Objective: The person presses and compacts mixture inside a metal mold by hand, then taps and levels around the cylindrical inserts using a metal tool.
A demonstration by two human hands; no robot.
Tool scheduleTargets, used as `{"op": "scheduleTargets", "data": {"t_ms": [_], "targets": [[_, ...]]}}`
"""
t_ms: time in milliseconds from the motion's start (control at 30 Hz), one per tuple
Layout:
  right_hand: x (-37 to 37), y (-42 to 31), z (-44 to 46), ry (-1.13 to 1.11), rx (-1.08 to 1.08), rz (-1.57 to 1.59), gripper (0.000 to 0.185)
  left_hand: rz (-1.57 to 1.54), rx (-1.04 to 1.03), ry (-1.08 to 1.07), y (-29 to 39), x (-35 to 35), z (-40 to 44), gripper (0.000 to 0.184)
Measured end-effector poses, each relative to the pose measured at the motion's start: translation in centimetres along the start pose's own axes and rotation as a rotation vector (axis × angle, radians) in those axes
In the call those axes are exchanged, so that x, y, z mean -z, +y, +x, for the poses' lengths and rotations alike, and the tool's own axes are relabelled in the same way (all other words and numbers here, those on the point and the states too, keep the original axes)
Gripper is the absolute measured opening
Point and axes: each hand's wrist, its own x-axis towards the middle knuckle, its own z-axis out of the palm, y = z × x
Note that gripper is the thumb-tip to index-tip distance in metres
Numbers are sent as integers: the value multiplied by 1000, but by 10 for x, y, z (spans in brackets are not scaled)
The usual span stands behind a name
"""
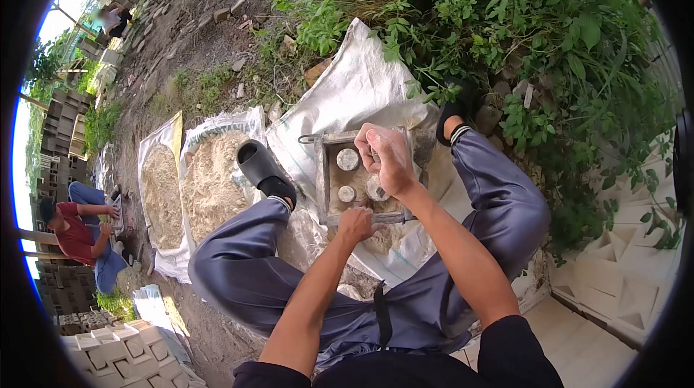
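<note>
A square grey frame (323,180) sits on a white sack (354,88) spread over the ground, towards the sack's near edge, between the person's legs. Pale round pieces (347,160) stand inside it. The right hand (387,160) is curled into a fist over the frame's right side, covering part of what lies there. The left hand (356,224) is at the frame's near edge, its fingers bent down; I cannot tell whether they pinch anything. To the left, another sack (249,122) carries a heap of pale powder (213,182); dark capitals run along its far edge, apparently ending in "IAN". A black clog (262,165) stands just beside it.
</note>
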Motion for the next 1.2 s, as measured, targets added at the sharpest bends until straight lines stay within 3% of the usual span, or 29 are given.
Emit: {"op": "scheduleTargets", "data": {"t_ms": [67,200,333,400,567,633,967,1100,1167,1200], "targets": [[-2,-5,-1,46,-9,-6,44,31,64,-101,9,8,-9,63],[-9,-3,5,15,24,-37,44,3,-98,296,-6,-7,-1,67],[-11,-2,6,19,24,-54,43,-62,-22,199,6,-2,5,71],[-12,-5,5,27,-3,-44,43,-19,28,31,8,8,12,75],[-7,-5,7,20,12,-49,42,-17,-21,101,1,-6,23,78],[-9,-5,6,28,23,-44,42,14,24,-109,8,15,21,78],[-13,3,5,-22,9,13,42,67,15,303,5,-17,0,97],[-13,1,3,-34,-20,-20,41,150,6,278,3,-11,5,101],[-12,-2,2,-32,-28,-18,41,135,52,94,5,0,8,100],[-10,-1,3,-32,-21,-18,41,123,33,173,4,-1,7,100]]}}
